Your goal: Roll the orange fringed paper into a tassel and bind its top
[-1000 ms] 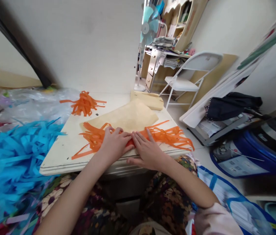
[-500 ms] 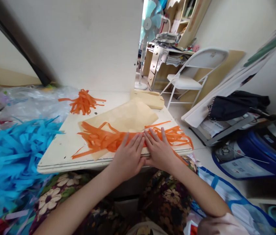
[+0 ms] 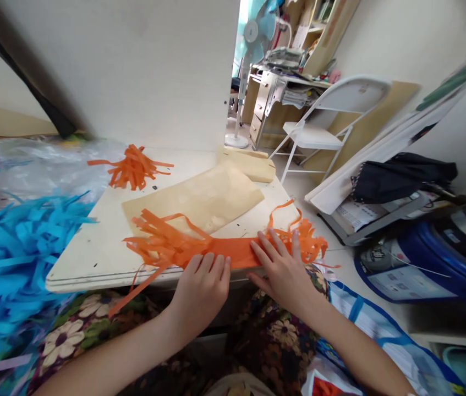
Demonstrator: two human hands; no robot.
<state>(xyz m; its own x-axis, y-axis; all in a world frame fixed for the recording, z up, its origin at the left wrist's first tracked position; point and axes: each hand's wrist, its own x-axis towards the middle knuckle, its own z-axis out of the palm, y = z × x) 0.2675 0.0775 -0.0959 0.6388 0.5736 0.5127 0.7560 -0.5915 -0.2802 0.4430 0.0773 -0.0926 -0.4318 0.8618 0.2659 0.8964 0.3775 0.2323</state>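
A strip of orange fringed paper [image 3: 199, 246] lies along the near edge of a small cream table [image 3: 92, 258]. My left hand [image 3: 202, 289] rests at the table's front edge with its fingers flat on the orange strip. My right hand [image 3: 284, 267] lies open with fingers spread on the strip's right part, beside a crumpled bunch of orange fringe [image 3: 305, 239]. Under the strip lies a tan sheet of paper [image 3: 199, 198]. A second heap of orange strips [image 3: 129, 168] sits at the table's far left.
A large heap of blue paper strips [image 3: 14, 247] lies at the left, clear plastic [image 3: 43, 168] behind it. A tan roll [image 3: 249, 162] lies at the table's far edge. A white folding chair [image 3: 323, 132], a fan [image 3: 251, 38] and a cluttered desk stand beyond; bags crowd the right.
Both hands have slid back toward me to the table's front edge, dragging the orange strip with them. The strip's right end has bunched up. The camera has tilted slightly.
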